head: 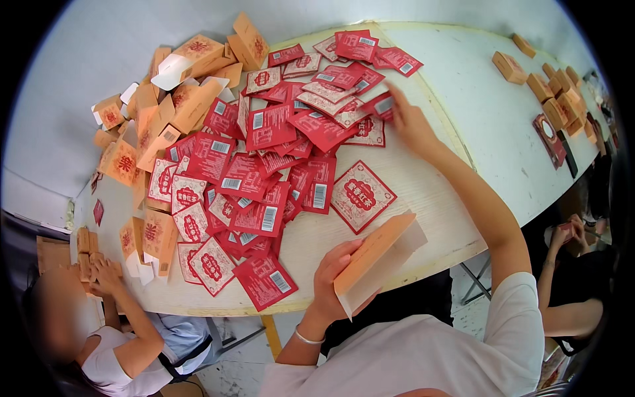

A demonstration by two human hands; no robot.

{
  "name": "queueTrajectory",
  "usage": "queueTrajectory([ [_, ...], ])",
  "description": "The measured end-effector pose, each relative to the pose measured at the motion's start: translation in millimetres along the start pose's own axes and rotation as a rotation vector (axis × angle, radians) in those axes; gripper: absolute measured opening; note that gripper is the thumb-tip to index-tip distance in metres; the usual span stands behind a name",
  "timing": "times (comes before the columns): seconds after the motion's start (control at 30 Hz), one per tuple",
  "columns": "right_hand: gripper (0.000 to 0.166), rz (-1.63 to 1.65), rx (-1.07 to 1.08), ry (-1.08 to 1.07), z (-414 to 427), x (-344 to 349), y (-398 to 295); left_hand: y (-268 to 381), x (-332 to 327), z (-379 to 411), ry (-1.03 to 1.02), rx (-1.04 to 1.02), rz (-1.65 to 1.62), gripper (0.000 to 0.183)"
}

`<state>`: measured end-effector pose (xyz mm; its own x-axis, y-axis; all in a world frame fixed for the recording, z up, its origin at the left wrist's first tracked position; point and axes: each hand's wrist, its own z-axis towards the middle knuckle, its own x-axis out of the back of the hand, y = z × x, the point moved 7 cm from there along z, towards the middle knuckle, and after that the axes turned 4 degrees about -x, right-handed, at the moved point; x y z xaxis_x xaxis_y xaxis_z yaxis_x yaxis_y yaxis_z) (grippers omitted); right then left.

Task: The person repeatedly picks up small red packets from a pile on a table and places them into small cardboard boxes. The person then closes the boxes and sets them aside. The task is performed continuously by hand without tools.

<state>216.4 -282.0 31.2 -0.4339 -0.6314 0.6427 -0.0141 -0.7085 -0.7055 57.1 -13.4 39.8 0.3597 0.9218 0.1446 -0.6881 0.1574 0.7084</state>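
Note:
My left hand (331,270) holds an orange paper carton (379,253) near the table's front edge, with pale flaps open at both ends. Farther out, my right hand (412,121) pinches a blurred red sachet (384,106) with a white barcode patch, at the right side of the heap. That heap of flat red sachets (270,126) spreads over the table, some showing plain red backs with barcodes, others cream fronts with red patterns and writing. One cream-faced sachet (363,197) lies apart, between the heap and the carton in my hand.
Orange cartons (196,49), many with flaps open, are piled left of the sachets against the wall. Smaller orange boxes (563,99) stand on the far right of the white table (476,99). One person (124,342) sits at left handling small boxes; another person (575,278) sits at right.

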Motion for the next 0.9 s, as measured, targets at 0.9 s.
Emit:
queueTrajectory([
  [0.9, 0.057, -0.678, 0.303, -0.262, 129, -56, -47, 5, 3, 6, 0.023, -0.033, 0.065, 0.07],
])
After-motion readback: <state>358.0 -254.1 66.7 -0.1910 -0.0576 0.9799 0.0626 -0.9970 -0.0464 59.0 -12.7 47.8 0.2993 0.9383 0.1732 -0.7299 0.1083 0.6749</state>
